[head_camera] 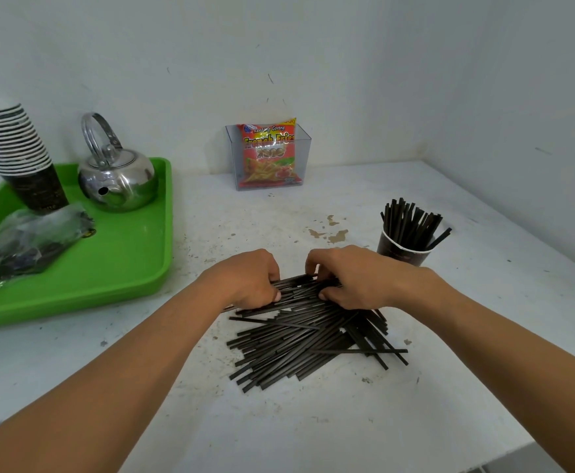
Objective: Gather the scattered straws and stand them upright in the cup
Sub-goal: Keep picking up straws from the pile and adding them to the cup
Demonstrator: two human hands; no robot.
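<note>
A heap of several black straws (299, 343) lies flat on the white table (313, 421), spreading toward me. At the heap's far edge my left hand (252, 281) and my right hand (354, 278) both curl their fingers round a bundle of straws (301, 285) lying crosswise between them. A dark paper cup (403, 256) stands just right of my right hand, with several black straws (410, 220) upright in it, fanning outward.
A green tray (125, 261) at the left holds a steel kettle (119, 179), a stack of paper cups (16, 151) and a plastic-wrapped dark pack (30, 240). A clear box with a snack packet (269, 155) stands by the back wall. Walls close in behind and on the right.
</note>
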